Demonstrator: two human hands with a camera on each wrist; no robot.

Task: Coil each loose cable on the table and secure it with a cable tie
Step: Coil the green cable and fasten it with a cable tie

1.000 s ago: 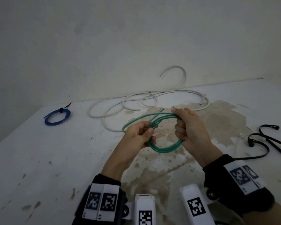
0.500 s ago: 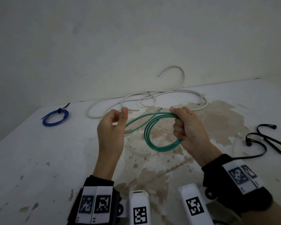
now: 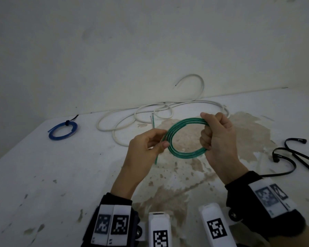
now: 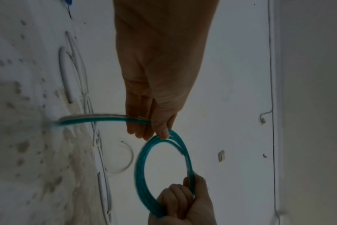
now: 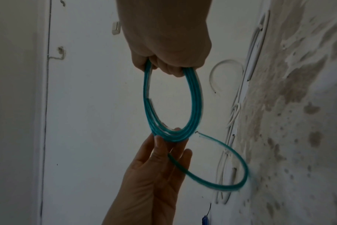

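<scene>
A green cable is wound into a coil of several loops, held above the stained table. My right hand grips the coil's right side in a fist; the right wrist view shows the loops hanging from its curled fingers. My left hand pinches the coil's left side between thumb and fingers, and the cable's loose tail runs out from that pinch and curves toward the table. Loose black cable ties lie at the right.
A long white cable sprawls uncoiled at the back by the wall, one end arching up. A blue coil bound with a black tie lies at the far left. The wall stands just behind the table.
My left hand, which had swung out left with the tail, has come back to the coil, laying another loop on. The right hand kept its grip and barely moved.
</scene>
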